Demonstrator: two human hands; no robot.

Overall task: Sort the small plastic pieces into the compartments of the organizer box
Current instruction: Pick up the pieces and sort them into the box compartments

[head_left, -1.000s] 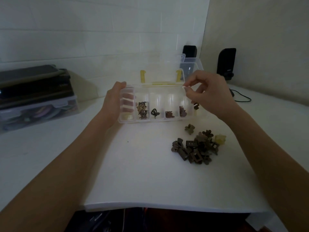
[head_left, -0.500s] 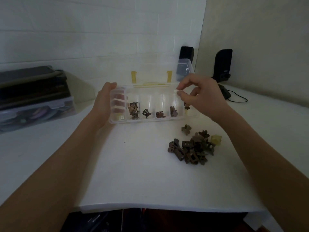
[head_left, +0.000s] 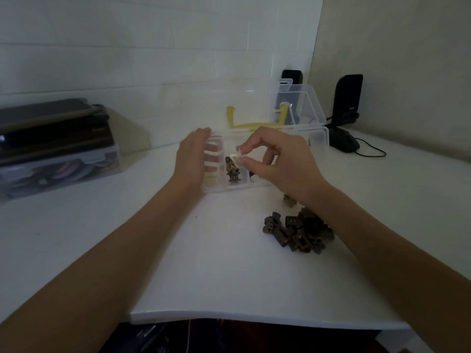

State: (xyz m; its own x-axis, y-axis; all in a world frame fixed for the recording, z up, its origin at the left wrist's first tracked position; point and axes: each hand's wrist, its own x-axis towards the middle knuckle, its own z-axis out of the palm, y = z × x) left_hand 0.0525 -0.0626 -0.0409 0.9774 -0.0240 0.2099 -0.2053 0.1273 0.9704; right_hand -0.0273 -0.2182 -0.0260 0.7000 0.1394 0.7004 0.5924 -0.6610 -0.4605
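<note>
A: What had changed in the last second?

B: The right hand had travelled along the box, from its right end to the left part. It pinched a pale piece between thumb and forefinger, above the divider between the end compartment and the one with the brown bits.

A: And the left hand?

B: It had stayed at the box's left end, fingers wrapped around the wall and showing through the clear plastic. It gripped the box and steadied it throughout.

A: What did that mean for the sorting?

B: Probably that the pale piece was bound for the leftmost compartment, where a cream piece already lay. It had not been let go yet.

A: How much remained?

B: A good deal. The pile of dark pieces sat on the table near the box, partly hidden under the right forearm, so the job looked perhaps half done.
</note>
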